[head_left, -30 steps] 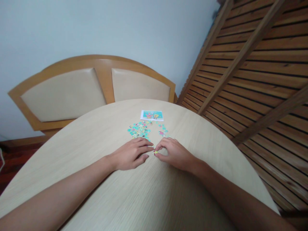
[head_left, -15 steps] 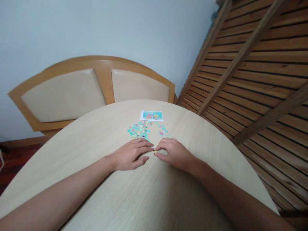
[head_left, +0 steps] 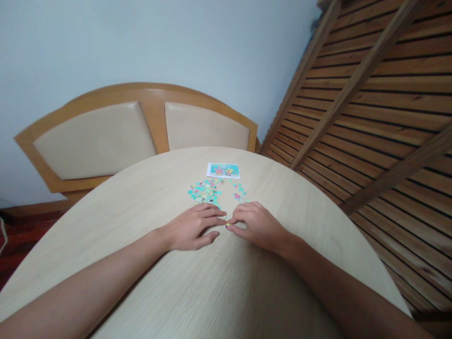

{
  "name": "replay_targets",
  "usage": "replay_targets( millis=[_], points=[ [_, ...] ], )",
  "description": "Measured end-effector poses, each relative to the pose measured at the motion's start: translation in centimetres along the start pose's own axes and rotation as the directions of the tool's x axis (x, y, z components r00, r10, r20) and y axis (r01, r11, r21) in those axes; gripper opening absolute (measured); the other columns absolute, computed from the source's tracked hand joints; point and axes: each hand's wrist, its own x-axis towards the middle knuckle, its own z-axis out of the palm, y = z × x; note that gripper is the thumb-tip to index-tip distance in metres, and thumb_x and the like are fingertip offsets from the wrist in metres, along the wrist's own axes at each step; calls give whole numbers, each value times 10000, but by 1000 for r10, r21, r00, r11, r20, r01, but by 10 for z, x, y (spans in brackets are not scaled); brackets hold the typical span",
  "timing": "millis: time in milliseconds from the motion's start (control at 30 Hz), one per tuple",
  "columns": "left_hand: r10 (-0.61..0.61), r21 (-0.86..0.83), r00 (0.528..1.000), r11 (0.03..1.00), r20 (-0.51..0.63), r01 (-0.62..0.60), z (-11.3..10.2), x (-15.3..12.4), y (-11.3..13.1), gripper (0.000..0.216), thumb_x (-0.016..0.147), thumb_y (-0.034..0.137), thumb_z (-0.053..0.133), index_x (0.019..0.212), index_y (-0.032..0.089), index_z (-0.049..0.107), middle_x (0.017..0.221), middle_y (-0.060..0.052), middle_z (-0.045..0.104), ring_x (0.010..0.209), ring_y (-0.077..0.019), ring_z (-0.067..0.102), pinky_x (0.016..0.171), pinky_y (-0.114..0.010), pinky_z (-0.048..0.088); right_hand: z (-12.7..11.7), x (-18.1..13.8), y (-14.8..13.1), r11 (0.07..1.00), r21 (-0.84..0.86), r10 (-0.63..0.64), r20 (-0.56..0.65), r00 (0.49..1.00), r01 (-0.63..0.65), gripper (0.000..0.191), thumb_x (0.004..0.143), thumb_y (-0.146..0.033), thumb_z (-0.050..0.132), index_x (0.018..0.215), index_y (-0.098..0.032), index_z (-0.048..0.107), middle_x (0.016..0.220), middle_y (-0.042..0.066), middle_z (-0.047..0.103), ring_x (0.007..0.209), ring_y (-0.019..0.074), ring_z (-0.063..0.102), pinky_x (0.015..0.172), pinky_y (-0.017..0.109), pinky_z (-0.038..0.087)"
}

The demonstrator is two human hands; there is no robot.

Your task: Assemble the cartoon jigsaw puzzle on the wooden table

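Observation:
My left hand [head_left: 196,226] lies palm down with its fingers stretched out, the fingertips touching a few small jigsaw pieces [head_left: 226,219] between the hands. From the other side, my right hand [head_left: 256,223] pinches one of these pieces, yellow and red, between thumb and forefinger. Just beyond my left hand spreads a loose pile of jigsaw pieces [head_left: 205,190], mostly turquoise with some pink and yellow. A smaller cluster of pieces [head_left: 239,192] lies beyond my right hand. Behind them is a picture sheet [head_left: 225,171] with a pink and a yellow cartoon figure.
Everything lies on a round pale wood table [head_left: 169,292]. A bench back with cream padded panels [head_left: 95,141] stands behind it against a pale blue wall [head_left: 169,42]. Wooden slats [head_left: 374,113] rise along the right side.
My left fingertips have slid slightly right, over the small pieces, and now nearly meet my right fingertips. The pile, the cluster and the picture sheet stay in place.

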Motion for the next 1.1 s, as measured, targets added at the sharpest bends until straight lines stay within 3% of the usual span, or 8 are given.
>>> replay_targets(
  millis=[267, 467, 667, 733, 800, 867, 933, 1100],
  points=[
    [23, -10, 1000, 1000, -6, -23, -2, 0, -1, 362, 945, 250, 540, 1299, 229, 610, 1380, -77, 621, 1263, -275, 536, 1100, -479, 425, 2, 1, 13, 987, 97, -121, -42, 992, 124, 136, 905, -326, 698, 1009, -239, 711, 1091, 34, 719, 1080, 205, 626, 965, 376, 425],
    [36, -26, 999, 999, -11, -37, -1, 0, 0, 332, 956, 252, 529, 1275, 217, 616, 1357, -97, 617, 1258, -271, 539, 1093, -463, 425, 5, 3, 18, 978, 140, -149, -31, 988, 152, 119, 894, -333, 711, 957, -232, 710, 1114, 35, 716, 1086, 202, 637, 1061, 411, 397],
    [-98, -20, 989, 995, -114, 96, 0, 2, 1, 282, 953, 263, 515, 1208, 216, 627, 1211, -94, 667, 1120, -252, 614, 985, -431, 484, 5, 4, 18, 978, 144, -144, -32, 989, 148, 105, 878, -319, 713, 926, -225, 710, 1101, 49, 711, 1075, 205, 641, 1033, 403, 429],
    [-236, -9, 943, 971, -234, 241, 1, 1, -6, 227, 951, 254, 487, 1111, 198, 638, 1087, -87, 696, 1033, -247, 638, 937, -432, 503, 5, 4, 17, 979, 144, -141, -31, 990, 144, 107, 875, -321, 710, 916, -222, 704, 1098, 50, 710, 1072, 205, 644, 1032, 406, 427],
    [-380, -7, 851, 914, -362, 405, 2, -2, -18, 203, 930, 250, 480, 1043, 191, 638, 1028, -89, 702, 989, -261, 643, 910, -456, 516, 5, 4, 17, 979, 147, -141, -31, 990, 144, 102, 871, -314, 707, 910, -221, 696, 1096, 49, 711, 1072, 204, 646, 1041, 412, 418],
    [-478, -4, 764, 849, -434, 529, 4, -5, -31, 222, 893, 245, 500, 1059, 188, 637, 1066, -100, 702, 1019, -286, 638, 929, -493, 518, 5, 3, 16, 977, 155, -141, -32, 989, 144, 89, 863, -296, 705, 912, -224, 690, 1095, 47, 711, 1076, 201, 644, 1050, 412, 410],
    [-508, 26, 737, 816, -445, 578, 7, -8, -42, 305, 880, 256, 521, 1155, 171, 624, 1192, -130, 680, 1113, -313, 620, 995, -526, 496, 5, 3, 16, 976, 160, -142, -33, 989, 145, 82, 855, -278, 704, 916, -225, 686, 1093, 47, 711, 1078, 198, 641, 1052, 409, 407],
    [-455, 100, 822, 852, -341, 513, 12, -10, -44, 481, 938, 443, 555, 1323, 156, 572, 1402, -163, 573, 1293, -332, 534, 1095, -535, 437, 6, 4, 17, 973, 154, -169, -47, 984, 174, 83, 858, -279, 699, 916, -222, 684, 1068, 45, 706, 1054, 193, 639, 1025, 393, 422]
  ],
)
